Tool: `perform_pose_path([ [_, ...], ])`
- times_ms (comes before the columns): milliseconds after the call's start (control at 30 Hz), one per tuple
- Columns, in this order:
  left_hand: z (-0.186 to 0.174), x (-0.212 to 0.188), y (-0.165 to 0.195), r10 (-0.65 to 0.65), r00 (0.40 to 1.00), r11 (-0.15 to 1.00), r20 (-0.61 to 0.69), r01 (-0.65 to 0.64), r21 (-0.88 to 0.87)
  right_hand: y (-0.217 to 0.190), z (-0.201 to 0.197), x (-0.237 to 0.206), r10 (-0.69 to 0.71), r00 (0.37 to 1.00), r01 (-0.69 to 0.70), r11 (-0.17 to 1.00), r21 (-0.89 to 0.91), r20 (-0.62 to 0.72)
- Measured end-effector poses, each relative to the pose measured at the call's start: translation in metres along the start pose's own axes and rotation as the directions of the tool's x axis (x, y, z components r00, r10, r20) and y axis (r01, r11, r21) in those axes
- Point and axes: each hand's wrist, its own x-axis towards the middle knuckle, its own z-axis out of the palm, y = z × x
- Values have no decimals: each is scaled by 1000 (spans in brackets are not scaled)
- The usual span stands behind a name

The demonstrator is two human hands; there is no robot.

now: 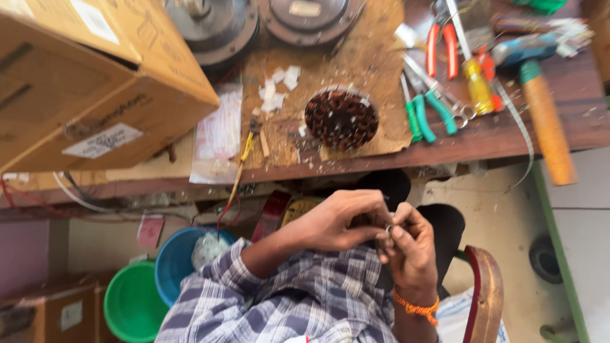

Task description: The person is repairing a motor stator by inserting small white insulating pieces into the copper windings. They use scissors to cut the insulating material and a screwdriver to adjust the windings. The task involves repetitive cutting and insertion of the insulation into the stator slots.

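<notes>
My left hand (pixel 340 222) and my right hand (pixel 410 251) meet over my lap, below the workbench edge. Their fingertips pinch a small shiny metal piece (pixel 389 228) between them; it is too small to tell its kind. My right wrist wears an orange thread band (pixel 416 308). A plaid sleeve (pixel 254 279) covers my left arm. Above the hands, on the bench, lies a round stator with copper windings (pixel 341 119) on a piece of cardboard (pixel 375 57).
A large cardboard box (pixel 82 76) fills the bench's left. Two round motor housings (pixel 216 28) stand at the back. Red pliers (pixel 438 47), green-handled tools (pixel 422 117), a yellow screwdriver (pixel 476 86) and a hammer (pixel 546 127) lie at right. Blue (pixel 171 257) and green (pixel 130 305) buckets sit below.
</notes>
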Motion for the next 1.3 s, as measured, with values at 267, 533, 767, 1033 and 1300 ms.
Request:
perform_pose_path([
  [267,-5,-2,4,-39,999,996,23,37,87,-5,0,7,200,978,-196,978,-70,53],
  [533,-60,16,-3,272,952,801,-141,-143,581,-5,-17,15,-79,996,79,997,-2,-34],
  [767,-111,59,-50,199,893,745,-404,130,655,-23,-31,14,-225,971,210,965,-158,-83],
  [1033,-90,52,-68,133,936,868,-327,49,494,-27,8,31,-568,823,493,708,-505,6],
  [1300,-72,36,-46,205,928,844,-311,-6,537,-8,46,100,-750,641,658,426,-621,165],
])
